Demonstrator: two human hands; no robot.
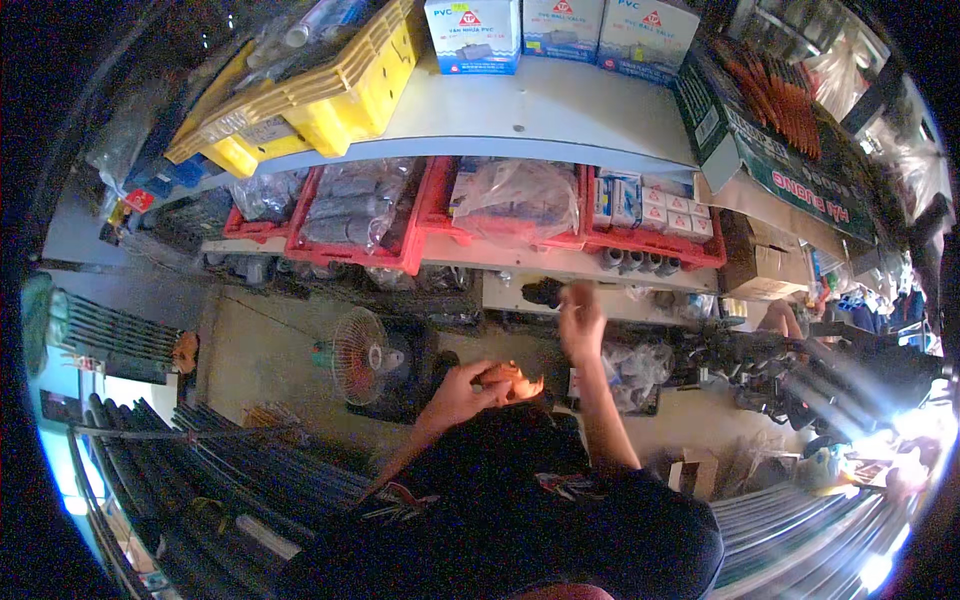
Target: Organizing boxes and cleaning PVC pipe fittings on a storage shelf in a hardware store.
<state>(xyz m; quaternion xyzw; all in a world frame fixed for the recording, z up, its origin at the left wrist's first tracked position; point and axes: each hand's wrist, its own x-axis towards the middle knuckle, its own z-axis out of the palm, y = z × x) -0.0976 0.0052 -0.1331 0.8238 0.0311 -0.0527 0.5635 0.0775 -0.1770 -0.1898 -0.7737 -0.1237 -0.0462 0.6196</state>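
My left hand [466, 396] is in front of my dark shirt and grips a crumpled orange thing [519, 384]. Whether it is cloth or plastic is hard to tell. My right hand [582, 330] is raised farther forward, before the lower shelf [502, 291], and is blurred. Its fingers look curled, but I cannot make out whether they hold anything. Right beside its fingertips is a small black object [541, 292]. It is unclear whether the hand touches it.
Red bins [412, 255] with bagged grey fittings and small boxes line the middle shelf. Above are a yellow crate [352, 97] and printed cartons [472, 37]. A fan [358, 356] stands on the left; long pipes [187, 480] lie at lower left. A motorbike [780, 375] is right.
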